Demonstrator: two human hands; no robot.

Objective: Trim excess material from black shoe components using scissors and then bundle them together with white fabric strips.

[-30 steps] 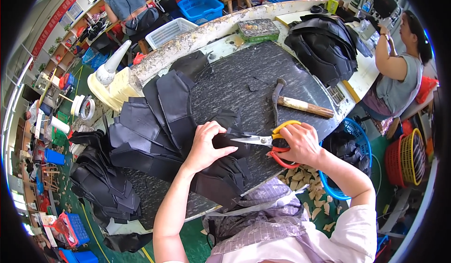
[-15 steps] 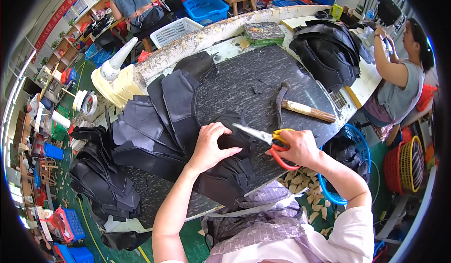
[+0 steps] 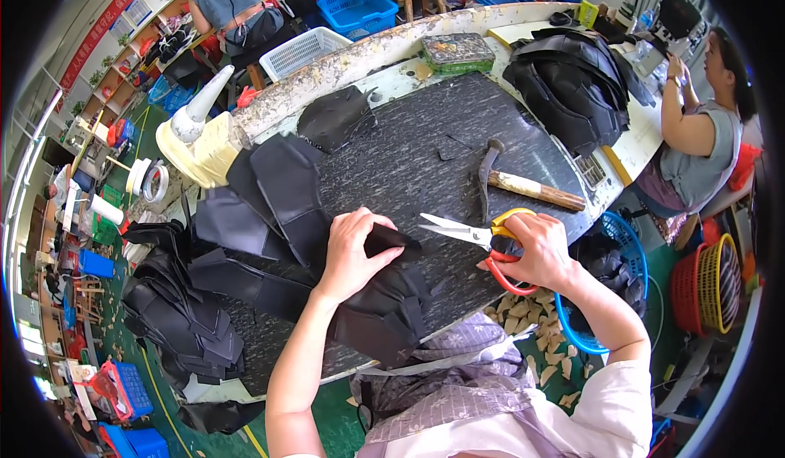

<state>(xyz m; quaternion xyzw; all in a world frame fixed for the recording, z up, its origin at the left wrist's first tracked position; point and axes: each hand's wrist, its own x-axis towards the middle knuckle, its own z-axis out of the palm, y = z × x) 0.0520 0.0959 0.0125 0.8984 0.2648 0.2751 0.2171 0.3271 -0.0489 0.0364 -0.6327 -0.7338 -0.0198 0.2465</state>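
My left hand [image 3: 355,251] pinches the edge of a black leather-like piece [image 3: 392,238] between thumb and fingers, just above the dark work mat [image 3: 392,155]. In my right hand [image 3: 536,249] is a pair of scissors [image 3: 458,230] with red and yellow handles. Their blades are slightly parted and point left toward the held piece, without touching it. A stack of black cut pieces [image 3: 388,311] lies below my left hand. More black panels [image 3: 282,181] spread out to its left, and a hammer [image 3: 531,190] with a wooden handle rests beyond the scissors.
A heap of black pieces [image 3: 155,311] sits at the table's left edge, another pile [image 3: 568,90] at the far right. A green tin [image 3: 458,53] and a cream spool with a white cone [image 3: 196,143] stand along the back. A blue basket [image 3: 625,237] is at right; a co-worker [image 3: 703,131] sits beyond.
My left hand has moved slightly left and now lifts a black piece. The scissors have drawn back to the right, away from it. Some black panels have shifted left.
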